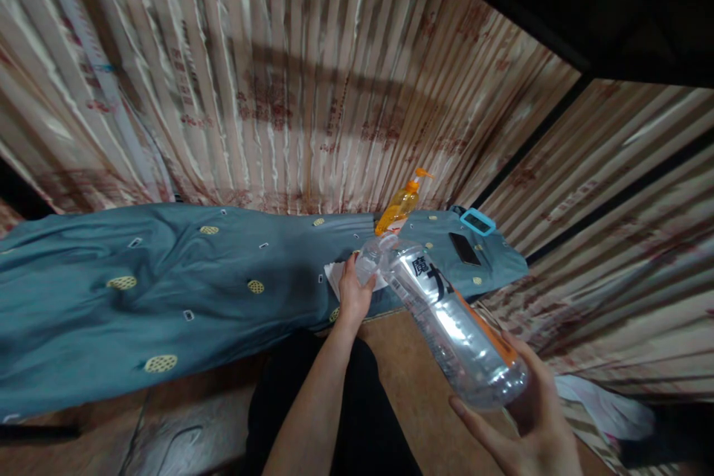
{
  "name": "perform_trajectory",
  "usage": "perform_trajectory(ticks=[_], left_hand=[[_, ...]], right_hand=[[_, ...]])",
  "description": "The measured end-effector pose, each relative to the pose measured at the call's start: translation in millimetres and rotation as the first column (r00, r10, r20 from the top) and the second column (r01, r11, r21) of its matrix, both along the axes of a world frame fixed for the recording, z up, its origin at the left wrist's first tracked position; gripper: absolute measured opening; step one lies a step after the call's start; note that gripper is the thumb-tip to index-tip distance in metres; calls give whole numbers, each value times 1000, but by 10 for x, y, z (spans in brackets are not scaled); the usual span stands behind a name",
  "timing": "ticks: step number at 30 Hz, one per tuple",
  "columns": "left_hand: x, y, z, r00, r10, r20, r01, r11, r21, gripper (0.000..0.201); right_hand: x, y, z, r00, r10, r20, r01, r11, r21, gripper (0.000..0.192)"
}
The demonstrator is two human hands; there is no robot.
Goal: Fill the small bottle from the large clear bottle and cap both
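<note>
A large clear plastic bottle with an orange-trimmed label and dark printed characters lies tilted across the lower right of the frame, its base low and near the camera, its neck pointing up and away toward the bedding. The right hand cups the base from below, fingers spread and curled up around the rounded bottom, thumb side running along the lower wall. The left hand reaches forward at the end of a bare forearm and closes around the neck end, where a small clear cap or cup sits at the mouth; whether the fingers pinch that piece or the neck itself cannot be told from this angle.

Just beyond the bottle's mouth, an orange pump dispenser stands tilted on a teal quilt patterned with small yellow ovals. The quilt stretches across the middle of the view from the left edge to the right. A patch of white cloth or paper shows beside the left hand on the quilt's near edge. A dark phone lies flat on the quilt to the right of the dispenser, and a light-blue rectangular frame rests just behind it. Striped, glossy curtains with faded red motifs hang behind and to the right. Brown floor and the person's dark-clothed lap fill the foreground.
</note>
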State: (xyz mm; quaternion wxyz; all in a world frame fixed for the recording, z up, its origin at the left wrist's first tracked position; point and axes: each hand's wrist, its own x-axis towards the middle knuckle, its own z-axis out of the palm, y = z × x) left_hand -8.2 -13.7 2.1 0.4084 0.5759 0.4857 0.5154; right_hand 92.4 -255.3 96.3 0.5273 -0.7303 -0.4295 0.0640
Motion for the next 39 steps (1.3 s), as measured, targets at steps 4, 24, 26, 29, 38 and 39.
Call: perform_trajectory(ticks=[4, 24, 26, 29, 38, 39], left_hand=[[-2, 5, -10, 1000, -8, -2, 8, 1000, 3, 60], [1, 2, -18, 1000, 4, 5, -4, 1000, 27, 62], [-1, 5, -27, 1000, 1, 7, -1, 1000, 19, 62], [-2, 7, -33, 1000, -4, 17, 3, 1000, 21, 62], [-7, 9, -34, 1000, -4, 13, 4, 1000, 16, 62], [-6, 10, -34, 1000, -1, 13, 1, 1000, 17, 62]], right_hand=[[-1, -4, -4, 1000, -1, 3, 1, 1000, 2, 95], [-41, -6, 40, 1000, -26, -9, 26, 999, -20, 92], [-36, -8, 30, 1000, -19, -9, 18, 1000, -21, 91], [-30, -6, 20, 1000, -15, -11, 14, 1000, -22, 93], [-56, 14, 47, 1000, -19, -6, 19, 1000, -21, 91], [-55, 12, 44, 1000, -17, -2, 17, 1000, -19, 90]])
